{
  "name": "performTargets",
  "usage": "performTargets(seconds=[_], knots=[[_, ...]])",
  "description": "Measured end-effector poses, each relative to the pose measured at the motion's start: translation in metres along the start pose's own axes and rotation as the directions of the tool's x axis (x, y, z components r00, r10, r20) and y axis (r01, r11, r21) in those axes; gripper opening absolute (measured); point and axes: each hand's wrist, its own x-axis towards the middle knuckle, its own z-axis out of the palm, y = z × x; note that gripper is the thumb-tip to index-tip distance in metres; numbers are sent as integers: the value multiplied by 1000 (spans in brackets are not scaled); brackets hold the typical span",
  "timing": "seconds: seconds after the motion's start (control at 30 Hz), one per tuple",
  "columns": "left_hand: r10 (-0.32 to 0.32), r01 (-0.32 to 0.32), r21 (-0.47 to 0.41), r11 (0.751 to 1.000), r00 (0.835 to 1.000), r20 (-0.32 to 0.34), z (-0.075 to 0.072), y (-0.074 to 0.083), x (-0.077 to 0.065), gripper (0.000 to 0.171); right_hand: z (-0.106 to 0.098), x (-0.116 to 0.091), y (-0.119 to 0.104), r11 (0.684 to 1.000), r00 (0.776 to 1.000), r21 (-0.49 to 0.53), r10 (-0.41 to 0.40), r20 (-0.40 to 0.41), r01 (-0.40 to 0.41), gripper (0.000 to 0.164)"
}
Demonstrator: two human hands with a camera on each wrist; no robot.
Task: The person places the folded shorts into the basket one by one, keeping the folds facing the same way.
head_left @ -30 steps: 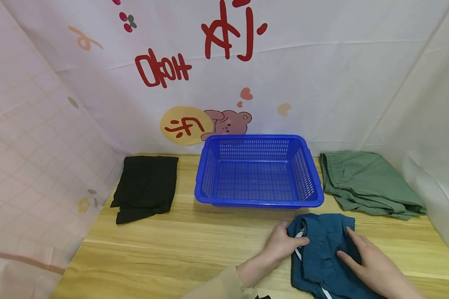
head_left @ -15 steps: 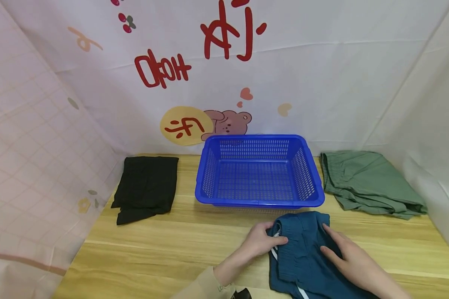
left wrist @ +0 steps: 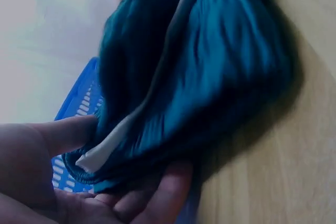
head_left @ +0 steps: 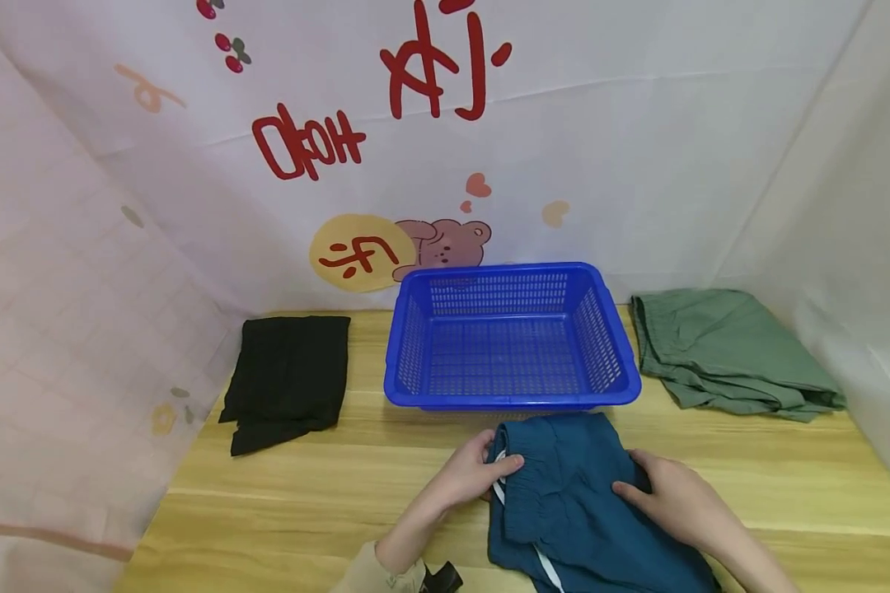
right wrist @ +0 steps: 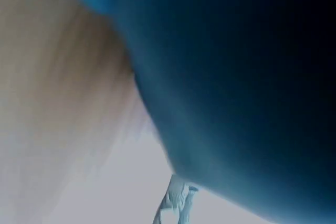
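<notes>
Folded teal pants point(head_left: 567, 482) with a gathered elastic waistband and white cord or trim lie across both hands, in front of the basket. My left hand point(head_left: 470, 471) pinches the waistband end, thumb on top. In the left wrist view, the fingers of that hand point(left wrist: 163, 195) curl beneath the fabric, and a white strip point(left wrist: 113, 142) runs along it. At the opposite edge, my right hand point(head_left: 671, 498) grips the pants with its thumb over the cloth; its other fingers are mostly hidden. Blurred dark blue cloth fills much of the right wrist view.
A blue perforated plastic basket point(head_left: 512, 402) stands behind the pants, with nothing inside. Folded black cloth point(head_left: 289, 375) lies at the left, folded green pants point(head_left: 727, 350) at the right. White printed sheeting point(head_left: 623, 165) walls the back and sides of the wooden table point(head_left: 304, 511).
Both hands have carried the teal pants leftward, from the basket's right front corner to its front. The right hand has closed in on the cloth's edge. The head view has shifted slightly.
</notes>
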Motion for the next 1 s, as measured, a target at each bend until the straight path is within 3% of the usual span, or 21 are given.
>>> performTargets(seconds=[0.17,0.3,0.53,0.7,0.87,1.0], knots=[[9,-9,-173,985,1000,-2,2,-7,3,54,12,6,-1,998,998,37,-56,-8,57,64],[4,-3,-293,956,1000,0,0,-15,4,55,17,10,-4,992,996,94,-84,-24,86,61],[33,-33,-147,989,999,0,-20,-7,-1,72,37,25,10,976,993,183,-115,-17,116,53],[62,-62,-70,996,998,-2,-31,-3,-4,81,23,15,-13,949,992,290,-126,-24,128,49],[72,-71,-39,997,997,31,-36,-2,-5,80,14,7,-25,944,990,299,-123,-66,137,50],[57,-60,58,996,997,54,-43,-1,-9,88,12,5,-28,933,989,330,-135,-59,147,48]])
